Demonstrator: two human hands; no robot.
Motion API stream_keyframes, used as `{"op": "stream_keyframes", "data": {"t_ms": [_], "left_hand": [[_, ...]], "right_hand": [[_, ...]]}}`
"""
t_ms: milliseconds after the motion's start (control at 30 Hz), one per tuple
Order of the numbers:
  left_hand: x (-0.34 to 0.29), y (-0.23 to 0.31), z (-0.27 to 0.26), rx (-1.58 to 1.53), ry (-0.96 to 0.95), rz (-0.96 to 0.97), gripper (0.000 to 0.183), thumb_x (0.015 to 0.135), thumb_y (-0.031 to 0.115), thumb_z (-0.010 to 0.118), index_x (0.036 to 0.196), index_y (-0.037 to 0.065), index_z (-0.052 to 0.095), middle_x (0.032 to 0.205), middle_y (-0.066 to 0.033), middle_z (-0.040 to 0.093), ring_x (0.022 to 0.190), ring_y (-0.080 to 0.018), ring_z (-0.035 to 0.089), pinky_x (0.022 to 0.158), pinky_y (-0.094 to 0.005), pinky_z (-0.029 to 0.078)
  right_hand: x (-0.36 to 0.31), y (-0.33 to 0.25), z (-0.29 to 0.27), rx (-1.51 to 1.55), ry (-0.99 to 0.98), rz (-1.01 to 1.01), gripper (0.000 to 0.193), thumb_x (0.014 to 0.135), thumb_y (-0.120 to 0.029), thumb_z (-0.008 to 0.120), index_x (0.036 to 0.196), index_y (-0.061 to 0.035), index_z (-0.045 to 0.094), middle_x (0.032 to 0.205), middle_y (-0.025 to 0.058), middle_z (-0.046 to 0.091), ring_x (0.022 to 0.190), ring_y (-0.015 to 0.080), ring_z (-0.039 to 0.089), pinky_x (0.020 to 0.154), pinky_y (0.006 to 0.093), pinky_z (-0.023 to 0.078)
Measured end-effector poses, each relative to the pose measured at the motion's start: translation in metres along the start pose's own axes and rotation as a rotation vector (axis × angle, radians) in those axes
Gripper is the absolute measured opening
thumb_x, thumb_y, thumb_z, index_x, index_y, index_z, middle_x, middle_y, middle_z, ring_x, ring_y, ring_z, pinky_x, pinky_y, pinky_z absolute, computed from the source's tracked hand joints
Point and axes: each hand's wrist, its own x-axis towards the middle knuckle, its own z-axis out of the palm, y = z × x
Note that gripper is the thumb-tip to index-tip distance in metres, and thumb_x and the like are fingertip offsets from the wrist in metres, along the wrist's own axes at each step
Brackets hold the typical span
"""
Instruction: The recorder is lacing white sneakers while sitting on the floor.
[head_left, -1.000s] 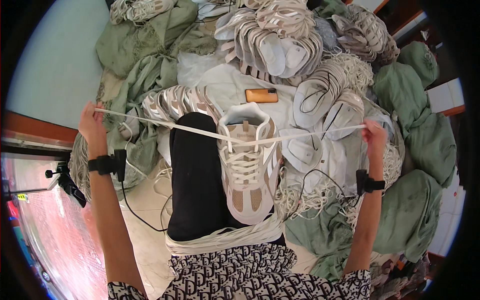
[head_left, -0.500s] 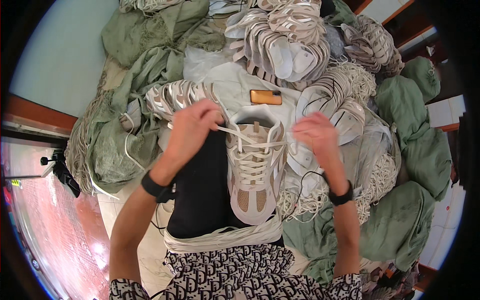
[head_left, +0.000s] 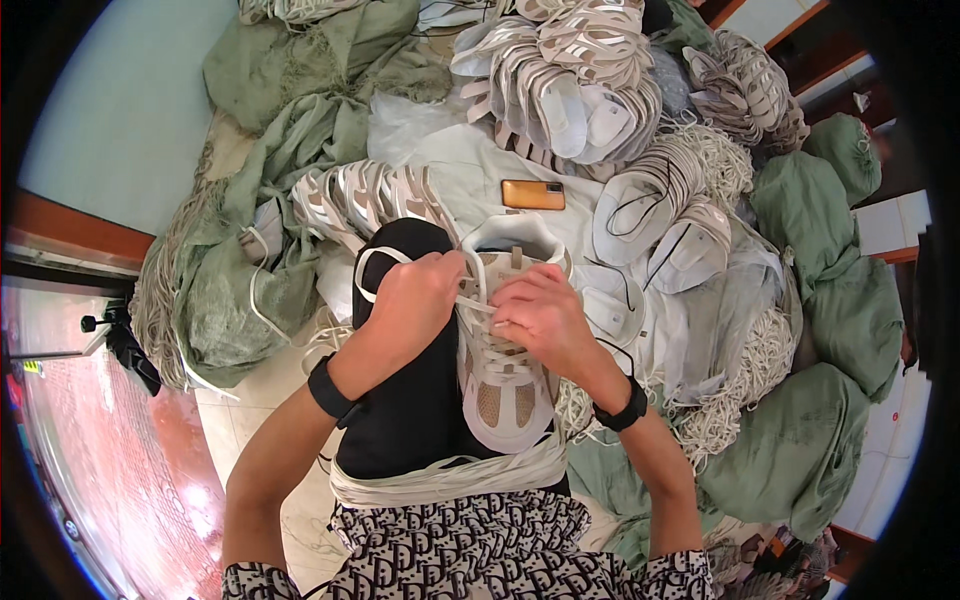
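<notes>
A beige and white sneaker upper (head_left: 507,400) lies over my leg, toe toward me, laced up its front. My left hand (head_left: 412,305) is at the upper's left edge, fingers closed on a cream shoelace (head_left: 474,304); a loop of lace arcs out beside that hand. My right hand (head_left: 540,312) rests over the tongue area, its fingers pinched on the same lace near the top eyelets. A short stretch of lace runs between both hands. The fingers hide the upper eyelets, while the lower lacing stays visible.
A bundle of cream laces (head_left: 450,482) crosses my lap. An orange phone (head_left: 532,194) lies on the white sheet ahead. Stacked uppers (head_left: 390,192) sit left of it, with larger piles (head_left: 590,90) behind. Green sacks (head_left: 800,440) and heaped laces (head_left: 755,370) stand at the right.
Both hands have come inward from the sides and down onto the upper, meeting over its lacing. The lace end held out at left now forms a loop by my left hand.
</notes>
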Motion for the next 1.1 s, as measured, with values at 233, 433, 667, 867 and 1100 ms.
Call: {"op": "stream_keyframes", "data": {"t_ms": [233, 433, 667, 867, 1100], "left_hand": [[-0.005, 0.003, 0.005, 0.263, -0.044, 0.057, 0.005, 0.074, 0.003, 0.054, 0.073, 0.003, 0.049, 0.064, -0.0124, 0.052, 0.056, -0.0301, 0.055, 0.048, -0.0374, 0.045], [-0.006, 0.013, 0.011, 0.453, -0.021, 0.234, 0.011, 0.066, 0.002, 0.056, 0.068, 0.004, 0.046, 0.059, -0.0082, 0.047, 0.051, -0.0233, 0.055, 0.044, -0.0319, 0.045], [-0.005, 0.019, 0.019, 0.588, 0.012, 0.356, 0.013, 0.063, 0.006, 0.057, 0.072, 0.005, 0.047, 0.06, -0.0048, 0.048, 0.055, -0.0162, 0.055, 0.047, -0.0267, 0.045], [-0.002, 0.022, 0.021, 0.652, -0.011, 0.403, 0.015, 0.065, 0.006, 0.056, 0.077, 0.006, 0.047, 0.061, -0.0036, 0.047, 0.055, -0.017, 0.052, 0.049, -0.028, 0.044], [0.015, 0.029, -0.002, 0.611, -0.43, 0.203, 0.015, 0.069, 0.01, 0.055, 0.082, 0.003, 0.057, 0.052, -0.0123, 0.052, 0.053, -0.0273, 0.057, 0.049, -0.0361, 0.045]], "right_hand": [[0.0, 0.0, 0.0, 0.015, 0.019, 0.013, 0.008, 0.062, -0.011, 0.066, 0.065, -0.0067, 0.06, 0.078, 0.0016, 0.061, 0.08, 0.0175, 0.056, 0.08, 0.032, 0.037], [-0.003, 0.001, 0.002, -0.002, 0.045, -0.007, 0.007, 0.063, -0.011, 0.066, 0.065, -0.0066, 0.061, 0.078, 0.0017, 0.061, 0.078, 0.0172, 0.057, 0.079, 0.032, 0.038], [-0.01, 0.006, -0.009, -0.002, 0.139, -0.097, 0.01, 0.065, -0.01, 0.065, 0.073, -0.0054, 0.062, 0.081, 0.0033, 0.062, 0.085, 0.0193, 0.057, 0.076, 0.0301, 0.042], [-0.03, 0.021, -0.043, 1.153, 0.277, 0.803, 0.015, 0.077, -0.007, 0.061, 0.087, 0.0034, 0.065, 0.06, 0.0074, 0.059, 0.046, 0.011, 0.052, 0.046, 0.0237, 0.042], [-0.044, 0.03, -0.046, 0.548, 0.043, 0.755, 0.013, 0.075, -0.01, 0.06, 0.085, -0.0045, 0.067, 0.062, 0.0026, 0.059, 0.053, 0.0111, 0.054, 0.05, 0.0256, 0.043]]}}
